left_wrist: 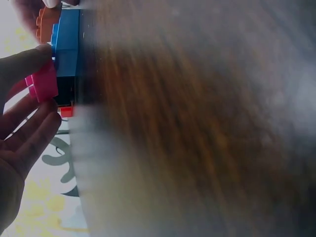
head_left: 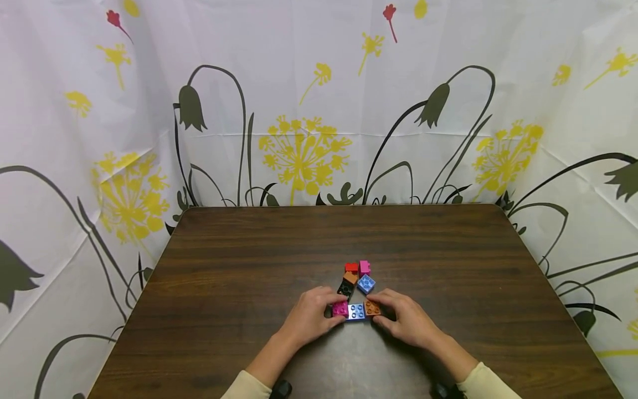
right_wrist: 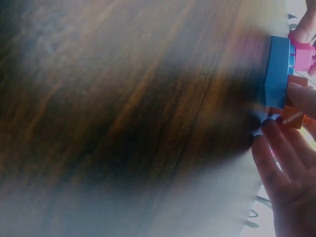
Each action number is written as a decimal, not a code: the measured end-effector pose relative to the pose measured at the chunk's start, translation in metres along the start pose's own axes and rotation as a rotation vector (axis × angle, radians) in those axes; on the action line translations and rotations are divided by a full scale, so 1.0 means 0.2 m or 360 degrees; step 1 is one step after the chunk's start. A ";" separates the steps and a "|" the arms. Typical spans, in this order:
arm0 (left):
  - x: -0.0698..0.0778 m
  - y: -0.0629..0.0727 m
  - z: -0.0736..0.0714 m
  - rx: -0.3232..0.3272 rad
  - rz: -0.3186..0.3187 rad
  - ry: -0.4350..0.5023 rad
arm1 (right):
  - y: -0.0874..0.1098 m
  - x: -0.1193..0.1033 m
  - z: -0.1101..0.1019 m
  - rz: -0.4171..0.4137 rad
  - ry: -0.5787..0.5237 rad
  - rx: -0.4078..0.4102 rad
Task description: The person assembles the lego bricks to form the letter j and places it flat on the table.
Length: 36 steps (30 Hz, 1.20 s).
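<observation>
On the table lies a long blue toy brick, its studs up, with a pink brick on its left end and an orange brick on its right end. My left hand pinches the pink brick between thumb and fingers. The orange brick is held the same way by my right hand. In the left wrist view the pink brick sits on top of the blue brick. Blue studs show between the two upper bricks in the right wrist view.
Just beyond the hands are loose bricks: a black one, a second orange one, a red one, a second pink one and a square blue one. The brown table ends at a flower-patterned curtain.
</observation>
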<state>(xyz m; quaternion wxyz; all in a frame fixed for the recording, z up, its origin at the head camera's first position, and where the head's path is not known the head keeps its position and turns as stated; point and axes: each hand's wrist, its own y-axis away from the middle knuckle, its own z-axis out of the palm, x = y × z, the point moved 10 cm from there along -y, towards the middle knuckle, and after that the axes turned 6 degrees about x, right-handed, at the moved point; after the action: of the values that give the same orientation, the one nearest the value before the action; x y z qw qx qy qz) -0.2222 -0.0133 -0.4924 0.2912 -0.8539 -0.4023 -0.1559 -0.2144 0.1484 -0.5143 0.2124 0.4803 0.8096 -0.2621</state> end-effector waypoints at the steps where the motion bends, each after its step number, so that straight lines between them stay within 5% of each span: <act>1: 0.01 0.00 0.00 -0.0006 0.0014 -0.0020 | 0.00 0.00 0.00 -0.0001 -0.0005 0.0003; 7: 0.04 0.00 0.01 -0.0006 0.0075 -0.0082 | 0.01 0.00 0.00 -0.0018 -0.0008 0.0023; 36: 0.03 -0.03 0.05 -0.0071 0.0061 -0.0041 | 0.01 0.00 -0.02 -0.0050 -0.0034 0.0042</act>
<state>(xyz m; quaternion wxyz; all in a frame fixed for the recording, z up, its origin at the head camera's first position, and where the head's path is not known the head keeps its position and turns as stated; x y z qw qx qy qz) -0.2227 -0.0001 -0.4948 0.2699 -0.8696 -0.3859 -0.1482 -0.2132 0.1503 -0.5115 0.2105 0.4674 0.8113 -0.2812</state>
